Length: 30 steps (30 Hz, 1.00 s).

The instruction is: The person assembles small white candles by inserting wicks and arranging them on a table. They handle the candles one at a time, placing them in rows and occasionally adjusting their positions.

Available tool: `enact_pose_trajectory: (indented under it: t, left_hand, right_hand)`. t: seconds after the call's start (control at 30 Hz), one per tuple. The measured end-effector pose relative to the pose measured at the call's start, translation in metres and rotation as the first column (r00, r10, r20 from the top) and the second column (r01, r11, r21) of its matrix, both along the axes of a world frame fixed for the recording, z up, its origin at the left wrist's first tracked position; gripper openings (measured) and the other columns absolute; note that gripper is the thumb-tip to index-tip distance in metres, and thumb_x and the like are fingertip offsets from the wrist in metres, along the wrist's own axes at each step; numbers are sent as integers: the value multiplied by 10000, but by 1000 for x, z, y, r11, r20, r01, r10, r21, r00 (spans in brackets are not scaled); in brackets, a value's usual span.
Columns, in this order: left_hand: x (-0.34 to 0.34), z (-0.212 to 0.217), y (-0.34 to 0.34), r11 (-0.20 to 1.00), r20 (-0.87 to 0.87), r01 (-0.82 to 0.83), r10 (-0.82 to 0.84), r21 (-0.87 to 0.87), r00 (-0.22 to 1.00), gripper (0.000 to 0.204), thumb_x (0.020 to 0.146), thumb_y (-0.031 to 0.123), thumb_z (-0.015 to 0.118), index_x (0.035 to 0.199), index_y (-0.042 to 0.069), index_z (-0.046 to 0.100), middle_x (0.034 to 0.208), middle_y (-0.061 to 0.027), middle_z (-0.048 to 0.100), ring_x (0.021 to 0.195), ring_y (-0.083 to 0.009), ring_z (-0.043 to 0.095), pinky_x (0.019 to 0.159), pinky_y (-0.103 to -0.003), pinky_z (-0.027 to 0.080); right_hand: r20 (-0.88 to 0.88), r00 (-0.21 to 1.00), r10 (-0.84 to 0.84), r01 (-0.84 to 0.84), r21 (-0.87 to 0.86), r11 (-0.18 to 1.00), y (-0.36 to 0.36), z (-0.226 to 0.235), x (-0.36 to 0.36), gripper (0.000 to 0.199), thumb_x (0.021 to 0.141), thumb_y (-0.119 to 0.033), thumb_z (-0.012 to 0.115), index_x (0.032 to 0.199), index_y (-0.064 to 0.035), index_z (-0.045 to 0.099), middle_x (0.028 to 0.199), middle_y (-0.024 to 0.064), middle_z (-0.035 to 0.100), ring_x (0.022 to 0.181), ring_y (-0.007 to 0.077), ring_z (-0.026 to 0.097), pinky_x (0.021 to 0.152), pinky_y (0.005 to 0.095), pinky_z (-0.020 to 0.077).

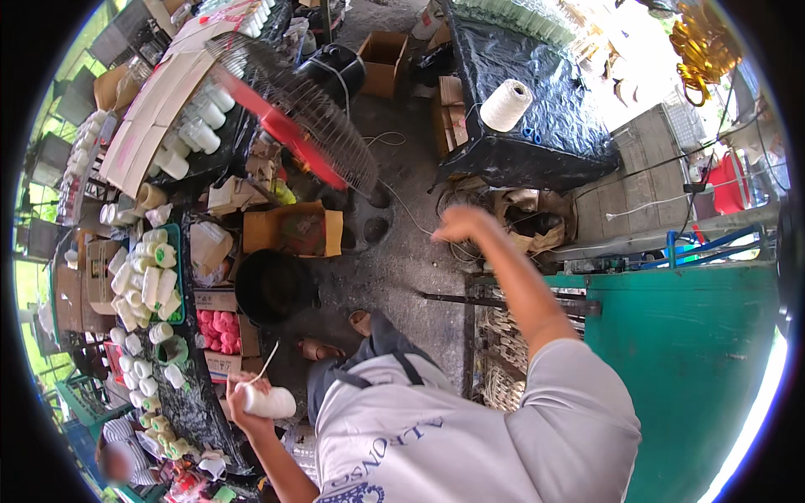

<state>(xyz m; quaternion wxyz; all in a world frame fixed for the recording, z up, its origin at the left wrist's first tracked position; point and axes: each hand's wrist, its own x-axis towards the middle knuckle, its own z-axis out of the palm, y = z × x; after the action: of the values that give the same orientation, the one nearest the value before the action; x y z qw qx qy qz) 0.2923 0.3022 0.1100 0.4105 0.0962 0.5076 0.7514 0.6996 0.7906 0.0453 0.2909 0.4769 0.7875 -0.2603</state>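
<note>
In the head view, the left hand [245, 401] was closed around a small white spool of thread [270, 401], low beside the black-covered bench [198, 407]. The right hand [459, 223] was raised over the concrete floor [402, 251], blurred; its grip could not be told.

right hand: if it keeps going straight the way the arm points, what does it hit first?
Probably the black-covered table ahead of the right hand, near the large cream yarn cone on top. Depth is unclear in this fisheye view; the hand may be well above the tangled cords on the floor.
</note>
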Motion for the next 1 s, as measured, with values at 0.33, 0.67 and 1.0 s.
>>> enact_pose_trajectory:
  t: [0.33, 0.67, 1.0]
  left_hand:
    - [-3, 35, -15, 945, -33, -29, 19, -326, 999, 254, 993, 328, 617, 1082, 108, 528, 818, -58, 549, 680, -194, 552, 703, -376, 516]
    - [8, 38, -24, 927, -70, -72, 49, -367, 996, 214, 980, 293, 610, 1075, 114, 543, 832, -61, 557, 693, -202, 557, 699, -390, 510]
    - [-13, 42, -5, 935, -146, 4, -59, -355, 988, 292, 930, 301, 635, 1050, 50, 547, 767, -108, 595, 637, -242, 606, 683, -396, 546]
  right_hand:
    - [-255, 877, -407, 458, 696, 553, 331, 12, 164, 1203, 813, -444, 922, 1725, -44, 247, 1750, 197, 392, 1581, 434, 427, 1256, 554, 452]
    - [-254, 789, -559, 537, 726, 429, 312, -18, 127, 705, 992, -134, 696, 1605, -83, 352, 1666, 177, 501, 1368, 412, 671, 1071, 525, 595]
    - [-655, 669, -350, 728, 673, 131, 121, -54, 97, 751, 953, -240, 829, 1574, -114, 424, 1453, 219, 678, 1130, 469, 745, 928, 599, 585]
